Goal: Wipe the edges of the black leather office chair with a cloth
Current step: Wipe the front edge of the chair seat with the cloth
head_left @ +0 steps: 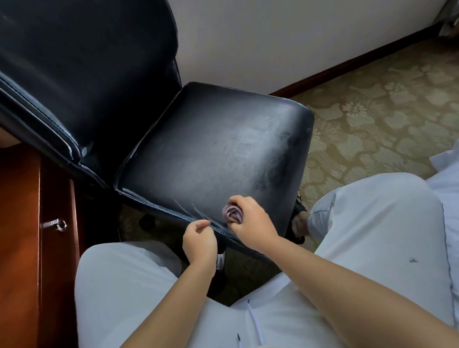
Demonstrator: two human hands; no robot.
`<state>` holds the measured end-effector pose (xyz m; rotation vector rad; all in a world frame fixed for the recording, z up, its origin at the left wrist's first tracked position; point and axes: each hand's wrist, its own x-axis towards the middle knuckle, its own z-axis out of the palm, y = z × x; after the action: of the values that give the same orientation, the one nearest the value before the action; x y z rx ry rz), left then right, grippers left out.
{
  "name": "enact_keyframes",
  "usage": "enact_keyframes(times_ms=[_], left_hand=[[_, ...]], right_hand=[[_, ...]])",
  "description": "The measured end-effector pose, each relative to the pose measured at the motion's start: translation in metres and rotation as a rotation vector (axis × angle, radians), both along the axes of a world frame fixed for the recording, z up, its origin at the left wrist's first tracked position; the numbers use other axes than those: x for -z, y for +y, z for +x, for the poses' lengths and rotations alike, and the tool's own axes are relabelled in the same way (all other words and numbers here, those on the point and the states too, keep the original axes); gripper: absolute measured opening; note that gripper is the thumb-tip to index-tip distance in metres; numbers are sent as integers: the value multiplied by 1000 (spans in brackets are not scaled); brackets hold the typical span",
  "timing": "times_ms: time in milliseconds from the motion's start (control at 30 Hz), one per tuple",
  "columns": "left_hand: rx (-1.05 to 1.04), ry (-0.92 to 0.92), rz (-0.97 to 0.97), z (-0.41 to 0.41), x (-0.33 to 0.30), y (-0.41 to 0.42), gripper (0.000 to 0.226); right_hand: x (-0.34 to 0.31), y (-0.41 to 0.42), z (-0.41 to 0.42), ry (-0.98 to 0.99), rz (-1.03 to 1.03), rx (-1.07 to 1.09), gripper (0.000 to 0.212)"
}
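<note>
Cloth [233, 213] sits bunched into a tight purple wad on the near corner of the chair [214, 147] seat, right at the stitched front edge. Right hand [248, 219] has fingers curled round the wad, pressing it onto the leather; wadding likely gives a firm pad that fits the narrow seam. Left hand [199, 240] hovers just beside the same edge, fingers curled in as if pinching; whether it holds anything is too small to tell. It touches or nearly touches the piping, probably to steady the seat so it does not swivel under the wipe.

Person sits low, knees either side of the seat corner, which puts both hands directly over the edge being worked.

Seat edge runs diagonally, from lower right near the hands up to the left toward the backrest. Cloth roll's long axis lies roughly across that line, open coiled end facing up and left. Backrest stands upright at upper left, against a wooden cabinet [17, 238]. Carpet [385, 106] and wall behind.

Judgement: wiping in progress on the front edge; side and rear edges look scuffed and dull, likely not yet done.
</note>
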<state>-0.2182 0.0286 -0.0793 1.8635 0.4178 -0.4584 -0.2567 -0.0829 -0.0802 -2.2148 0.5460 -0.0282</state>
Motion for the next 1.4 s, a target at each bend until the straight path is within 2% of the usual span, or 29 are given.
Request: enact_keyframes(times_ms=[167,300,400,500,600,800,1133,1267,1400], left_hand=[[-146,135,-1,-4,11,5,25],[-216,364,-196,-3,16,2,39],[-151,375,-211,-2,11,3,45],[-133,363,-244,-3,14,5,44],[-151,357,-329,-8,16,6,41],[-158,376,-403,-15,22,7,47],[-153,408,-480,-18,20,-1,49],[-157,454,-488,-20,18,-7,48],[-174,452,-491,-19,20,-15,44]], right_hand=[[-1,-5,-1,-48,44,42,42],[4,6,-5,5,-104,-144,37],[12,-2,-20,93,-275,-184,28],[13,-15,-36,192,-341,-167,27],[10,-10,-34,131,-304,-125,31],[16,21,-24,46,-269,-177,29],[19,20,-39,40,-155,159,30],[17,12,-42,18,62,558,32],[17,6,-39,-65,172,623,37]])
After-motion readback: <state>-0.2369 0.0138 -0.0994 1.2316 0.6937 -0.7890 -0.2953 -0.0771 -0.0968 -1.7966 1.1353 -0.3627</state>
